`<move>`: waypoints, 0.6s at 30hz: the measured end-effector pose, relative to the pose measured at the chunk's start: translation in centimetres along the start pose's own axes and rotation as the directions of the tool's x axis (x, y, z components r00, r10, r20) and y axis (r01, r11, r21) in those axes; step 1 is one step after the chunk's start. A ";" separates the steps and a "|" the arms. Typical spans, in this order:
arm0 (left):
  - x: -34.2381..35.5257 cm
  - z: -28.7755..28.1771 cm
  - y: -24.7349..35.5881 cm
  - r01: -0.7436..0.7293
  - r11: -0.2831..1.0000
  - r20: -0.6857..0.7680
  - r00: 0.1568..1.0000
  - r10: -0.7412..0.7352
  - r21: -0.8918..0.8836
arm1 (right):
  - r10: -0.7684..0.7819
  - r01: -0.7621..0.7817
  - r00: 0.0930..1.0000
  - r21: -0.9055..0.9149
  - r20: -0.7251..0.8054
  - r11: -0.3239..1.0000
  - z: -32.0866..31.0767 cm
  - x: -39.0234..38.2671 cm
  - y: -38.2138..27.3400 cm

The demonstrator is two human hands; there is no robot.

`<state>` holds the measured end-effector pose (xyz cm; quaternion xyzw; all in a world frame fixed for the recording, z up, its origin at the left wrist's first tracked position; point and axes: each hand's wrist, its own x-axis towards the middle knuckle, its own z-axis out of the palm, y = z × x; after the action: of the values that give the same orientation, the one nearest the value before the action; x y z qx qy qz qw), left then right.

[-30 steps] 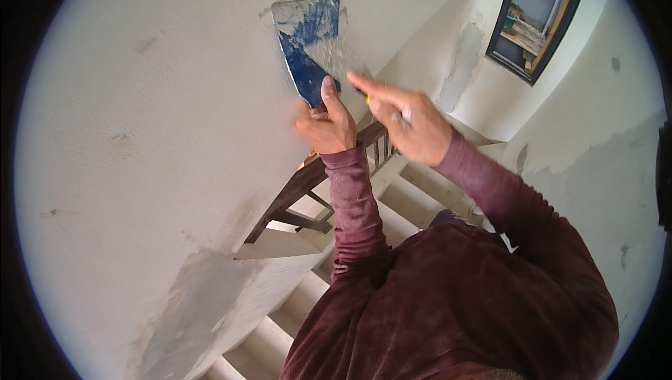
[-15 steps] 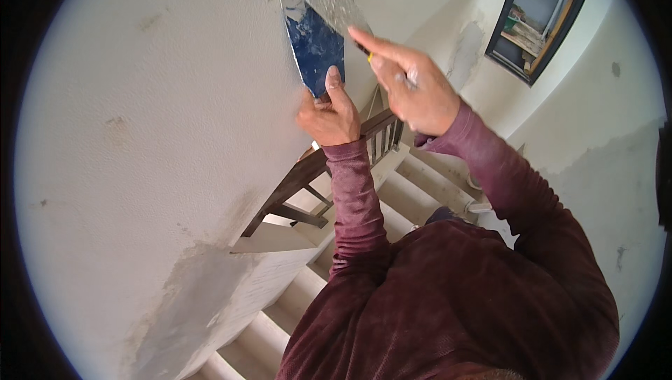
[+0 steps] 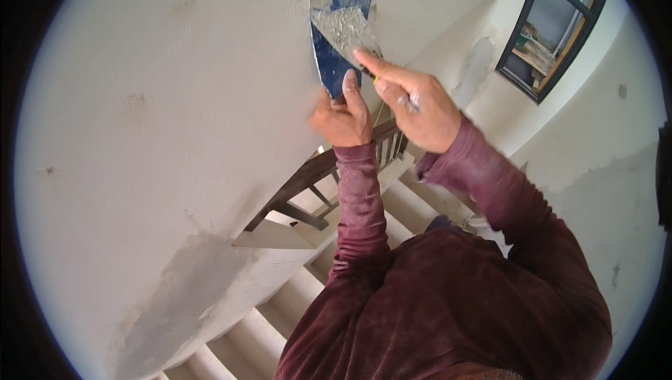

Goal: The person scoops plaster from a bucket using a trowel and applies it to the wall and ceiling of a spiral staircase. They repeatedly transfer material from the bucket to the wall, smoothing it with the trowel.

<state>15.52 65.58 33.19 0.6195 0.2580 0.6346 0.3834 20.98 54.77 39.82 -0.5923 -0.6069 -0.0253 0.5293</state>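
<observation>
My left hand (image 3: 344,117) is closed round the handle of a wide blue filling knife (image 3: 334,65), thumb up along its blade. The blade's far edge is smeared with pale filler. In my right hand (image 3: 423,110) is a putty knife (image 3: 350,33) with a grey metal blade, its index finger stretched along the blade's base. Filler coats the putty knife, which lies across the blue blade, overlapping it in view. White filler marks my right fingers. Both tools are held up in front of the white wall (image 3: 175,121); whether they touch it I cannot tell.
Below my arms a staircase (image 3: 280,310) runs down, with a dark brown railing (image 3: 315,173) beside it. A grey unpainted patch (image 3: 189,289) marks the lower left wall. At the upper right is a dark-framed window (image 3: 549,30), with another grey patch (image 3: 476,65) near it.
Both hands and their tools sit further right in view. The putty knife has moved down the blue blade, from its far edge toward its middle.
</observation>
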 end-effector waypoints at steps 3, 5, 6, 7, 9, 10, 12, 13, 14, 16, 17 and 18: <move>0.0 0.1 -0.4 -0.022 0.998 -0.028 0.999 0.020 -0.067 | 0.011 -0.012 1.000 0.011 0.021 1.000 0.2 -0.5 -0.6; 0.2 -0.5 -1.2 -0.055 0.996 -0.004 0.998 0.055 0.064 | -0.016 0.016 1.000 -0.007 0.005 1.000 0.9 -1.7 -0.2; 0.1 -0.5 -0.9 -0.019 0.995 -0.003 1.000 0.019 0.100 | 0.016 -0.016 1.000 -0.017 0.017 1.000 0.9 -2.1 0.1; 0.4 0.0 -0.5 -0.023 0.999 -0.024 0.999 0.024 0.044 | 0.008 -0.008 1.000 -0.016 -0.012 1.000 0.8 -1.5 0.4; 0.1 0.7 0.1 -0.013 0.998 -0.033 0.999 0.011 -0.054 | -0.009 0.008 0.998 -0.024 -0.064 1.000 0.5 0.0 0.9; 0.0 0.5 0.2 0.026 0.999 -0.009 1.000 -0.026 -0.037 | 0.067 -0.067 0.997 -0.014 -0.025 0.998 -0.2 0.3 -0.1; 0.2 0.2 0.1 0.009 0.999 -0.009 1.000 -0.009 -0.035 | 0.047 -0.047 0.999 -0.018 0.002 0.999 0.0 -0.4 -0.3; 0.2 -0.1 -0.2 0.001 0.999 -0.010 1.000 -0.001 -0.034 | 0.043 -0.042 0.999 -0.024 0.017 0.999 0.0 -0.9 -0.4; 0.4 -0.2 -0.5 -0.065 0.997 -0.016 0.998 0.064 -0.035 | -0.023 0.023 1.000 -0.019 0.004 1.000 0.7 -1.5 -0.6; 0.4 0.3 -0.4 -0.006 0.997 -0.025 1.000 0.004 -0.081 | 0.209 -0.216 0.959 0.016 0.193 0.976 -0.5 -0.9 -1.5; 0.1 0.4 0.0 0.038 0.995 -0.016 0.999 -0.039 -0.095 | 0.195 -0.200 0.968 0.016 0.159 0.980 -1.0 -0.3 -1.5; 0.2 0.4 0.1 -0.015 0.999 -0.014 1.000 0.014 -0.052 | 0.177 -0.182 0.976 0.025 0.124 0.983 -1.1 0.7 -1.3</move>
<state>15.87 65.62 33.40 0.6067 0.2394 0.6482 0.3930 20.82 54.16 41.54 -0.6355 -0.5822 0.0695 0.5023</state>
